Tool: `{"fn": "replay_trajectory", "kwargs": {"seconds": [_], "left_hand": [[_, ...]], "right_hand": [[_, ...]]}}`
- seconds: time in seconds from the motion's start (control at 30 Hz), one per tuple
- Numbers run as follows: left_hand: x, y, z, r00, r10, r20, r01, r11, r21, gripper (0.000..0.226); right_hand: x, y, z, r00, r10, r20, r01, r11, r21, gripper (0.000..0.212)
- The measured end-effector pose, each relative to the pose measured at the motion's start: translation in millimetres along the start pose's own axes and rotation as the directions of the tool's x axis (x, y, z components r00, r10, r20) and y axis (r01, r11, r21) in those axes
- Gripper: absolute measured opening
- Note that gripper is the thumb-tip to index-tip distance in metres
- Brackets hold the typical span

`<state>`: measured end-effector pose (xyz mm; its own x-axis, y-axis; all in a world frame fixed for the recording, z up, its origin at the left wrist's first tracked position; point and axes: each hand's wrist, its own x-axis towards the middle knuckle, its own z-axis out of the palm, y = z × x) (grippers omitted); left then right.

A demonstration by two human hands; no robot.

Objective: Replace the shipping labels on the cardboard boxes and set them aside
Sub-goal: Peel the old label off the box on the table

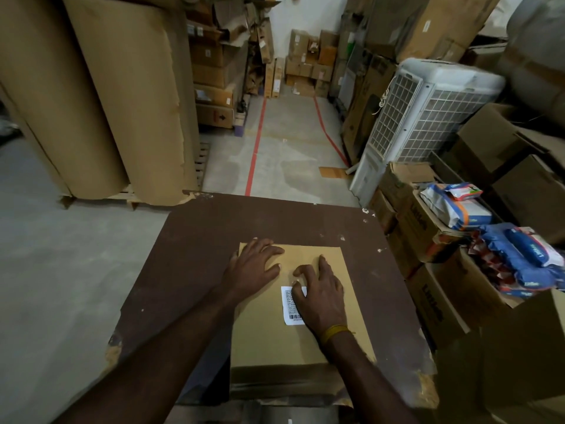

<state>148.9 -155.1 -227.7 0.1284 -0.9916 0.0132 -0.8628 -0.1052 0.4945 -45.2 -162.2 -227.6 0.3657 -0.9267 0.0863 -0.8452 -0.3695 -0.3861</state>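
Note:
A flat tan cardboard box (308,341) lies on the dark brown table (195,270), reaching past its near edge. A white shipping label (290,307) with printed text and a barcode is stuck near the box's middle. My left hand (252,267) rests flat on the box's far left corner, fingers spread. My right hand (318,292) covers the label's right part. Its fingers are bent with the tips on the box and the label's top edge; whether they pinch the label is hidden.
Big brown paper rolls (101,96) stand on a pallet at left. A white air cooler (419,117) and open cartons with blue and white packets (519,258) crowd the right side. Stacked boxes line the aisle beyond, where red floor tape (255,148) runs.

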Motion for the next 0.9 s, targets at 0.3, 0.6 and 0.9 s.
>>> {"fn": "replay_trajectory", "kwargs": {"seconds": [0.3, 0.6, 0.9], "left_hand": [[-0.5, 0.7, -1.2, 1.000, 0.003, 0.001, -0.003, 1.000, 0.003, 0.042], [0.2, -0.2, -0.9, 1.000, 0.002, 0.008, -0.002, 1.000, 0.013, 0.042], [-0.8, 0.0, -1.6, 1.000, 0.005, 0.014, -0.005, 1.000, 0.012, 0.044]], "right_hand": [[-0.1, -0.1, -0.5, 1.000, -0.006, 0.031, 0.006, 1.000, -0.011, 0.035], [0.9, -1.2, -1.7, 0.998, -0.004, 0.061, 0.005, 1.000, -0.030, 0.038], [-0.5, -2.5, -3.1, 0.999, -0.015, 0.051, 0.016, 1.000, -0.024, 0.034]]}}
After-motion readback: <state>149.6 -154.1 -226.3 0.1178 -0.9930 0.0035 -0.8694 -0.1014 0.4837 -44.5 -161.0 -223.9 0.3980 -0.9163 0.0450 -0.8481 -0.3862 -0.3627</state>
